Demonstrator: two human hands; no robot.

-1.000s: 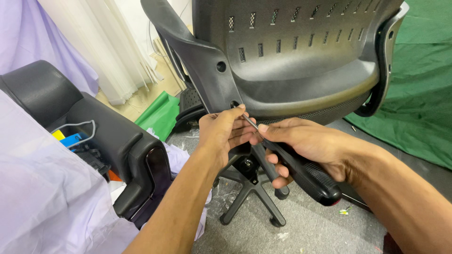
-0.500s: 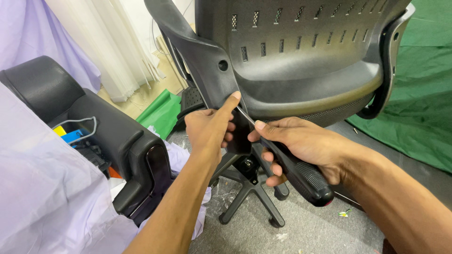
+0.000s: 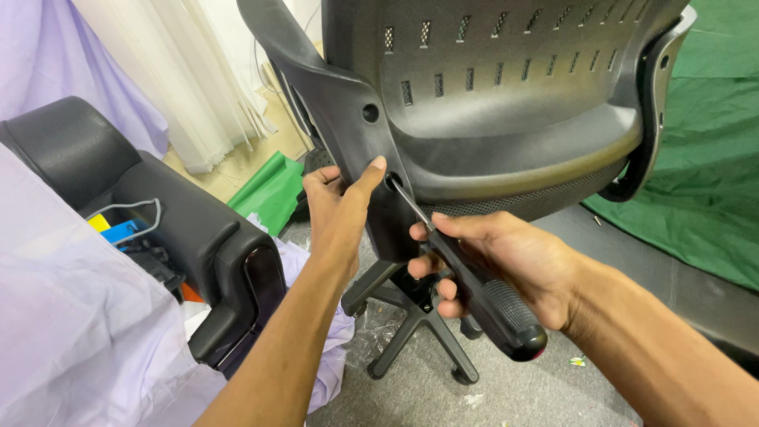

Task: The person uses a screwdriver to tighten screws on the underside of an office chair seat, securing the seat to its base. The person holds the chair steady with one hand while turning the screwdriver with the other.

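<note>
A long screwdriver with a thin metal shaft and a thick black ribbed handle [image 3: 482, 296] is held at the middle of the view, with its tip set in the lower hole of the black plastic support arm [image 3: 360, 150] of the office chair back. The right hand [image 3: 506, 265] is wrapped closed around the upper part of the handle. The tool is judged stiff and rather light, and the ribbed part gives a firm place for holding; the smooth shaft would probably slip. The left hand [image 3: 340, 213] is pressed against the support arm, thumb laid up beside the hole, fingers around the edge. The black perforated shell of the chair back [image 3: 506, 87] seems rigid and bulky. Below, the black star base [image 3: 419, 332] is seen, and at the left a black padded armrest part [image 3: 198, 229] on pale lilac cloth [image 3: 71, 332].
</note>
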